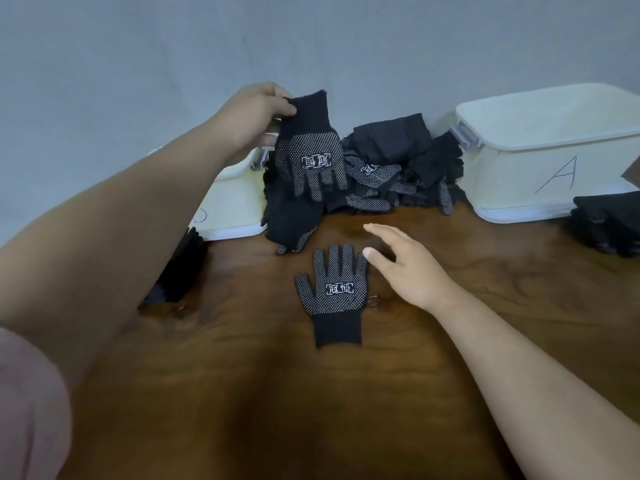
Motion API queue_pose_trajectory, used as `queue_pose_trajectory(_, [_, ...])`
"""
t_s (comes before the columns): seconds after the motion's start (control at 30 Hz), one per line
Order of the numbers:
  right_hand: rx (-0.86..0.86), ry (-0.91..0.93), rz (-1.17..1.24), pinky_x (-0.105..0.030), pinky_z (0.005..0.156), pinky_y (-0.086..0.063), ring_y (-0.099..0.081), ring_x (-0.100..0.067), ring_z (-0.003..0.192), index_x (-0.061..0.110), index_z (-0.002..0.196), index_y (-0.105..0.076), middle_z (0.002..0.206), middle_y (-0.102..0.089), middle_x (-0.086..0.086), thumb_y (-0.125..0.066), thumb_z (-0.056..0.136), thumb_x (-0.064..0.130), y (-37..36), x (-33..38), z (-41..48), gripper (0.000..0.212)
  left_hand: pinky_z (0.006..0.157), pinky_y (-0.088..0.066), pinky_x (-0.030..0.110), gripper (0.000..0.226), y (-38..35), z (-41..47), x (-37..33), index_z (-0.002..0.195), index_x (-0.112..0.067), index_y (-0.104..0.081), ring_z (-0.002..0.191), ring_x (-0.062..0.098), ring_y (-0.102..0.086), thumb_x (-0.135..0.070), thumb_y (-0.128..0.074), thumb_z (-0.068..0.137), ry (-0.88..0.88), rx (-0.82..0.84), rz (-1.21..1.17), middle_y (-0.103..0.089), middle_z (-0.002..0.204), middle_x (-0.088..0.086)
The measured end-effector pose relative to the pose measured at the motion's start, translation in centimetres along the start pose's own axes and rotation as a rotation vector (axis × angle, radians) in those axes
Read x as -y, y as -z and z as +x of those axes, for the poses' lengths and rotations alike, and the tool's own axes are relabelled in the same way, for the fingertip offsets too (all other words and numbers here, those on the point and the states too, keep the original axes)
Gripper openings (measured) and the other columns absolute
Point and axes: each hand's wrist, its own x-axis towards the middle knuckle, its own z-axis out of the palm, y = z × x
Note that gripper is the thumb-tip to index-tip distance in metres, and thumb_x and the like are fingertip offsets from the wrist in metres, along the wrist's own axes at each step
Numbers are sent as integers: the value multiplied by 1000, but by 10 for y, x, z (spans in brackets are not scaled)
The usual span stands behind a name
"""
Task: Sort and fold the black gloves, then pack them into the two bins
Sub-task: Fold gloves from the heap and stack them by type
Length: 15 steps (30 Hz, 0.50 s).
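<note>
My left hand (pixel 254 114) pinches the cuff of a black dotted glove (pixel 311 157), which hangs fingers down above the pile of black gloves (pixel 391 171) against the wall. A second black dotted glove (pixel 334 292) lies flat on the wooden table, fingers pointing away from me. My right hand (pixel 403 266) hovers open just right of that flat glove, fingers stretched out, its thumb near the glove's little finger. A white bin marked A (pixel 540 157) stands at the back right. Another white bin (pixel 232 202) stands at the back left, partly hidden by my left arm.
A stack of black gloves (pixel 609 223) lies right of bin A at the frame edge. More dark gloves (pixel 180 271) sit by the left bin under my left forearm. The grey wall closes the table's far side. Bare wood stretches toward me.
</note>
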Motion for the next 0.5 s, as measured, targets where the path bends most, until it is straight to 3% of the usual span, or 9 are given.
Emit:
queue_pose_trajectory(0.07, [-29,-16,37,-20,119,-33,-41,7,141,35,158,-49,160,-45,23,-57,108,43,1,2,0,51,77,-57,40,9,0,-3,-6,93,-19,-61,79,22,-67,-10,-61,95,-18,6,-71,-67,85,1])
queue_pose_trajectory(0.17, [-66,-41,81,-10,109,-32,-43,6,141,36,156,-51,156,-49,23,-56,109,42,3,2,0,49,78,-58,39,9,-5,-8,-9,98,-18,-60,81,20,-69,-10,-60,100,-30,38,-84,-69,88,1])
queue_pose_trajectory(0.27, [-99,-76,174,-27,120,-37,-47,2,142,38,154,-53,154,-54,19,-57,109,42,3,-2,3,46,75,-59,33,8,-17,-11,-4,102,-20,-59,82,15,-70,-13,-60,104,-11,84,-69,-71,91,-1])
queue_pose_trajectory(0.33, [-108,-95,215,-29,121,-37,-49,3,140,38,153,-54,151,-56,18,-56,109,41,5,-3,4,44,69,-55,30,10,-26,-12,3,101,-21,-58,76,12,-67,-13,-59,106,-4,121,-59,-69,88,-2])
queue_pose_trajectory(0.5, [-135,-115,236,-10,105,-35,-53,0,136,35,152,-56,147,-60,13,-56,110,39,7,-3,5,43,62,-51,24,11,-43,-16,18,101,-19,-55,66,7,-65,-10,-56,108,-34,137,-22,-68,77,-7])
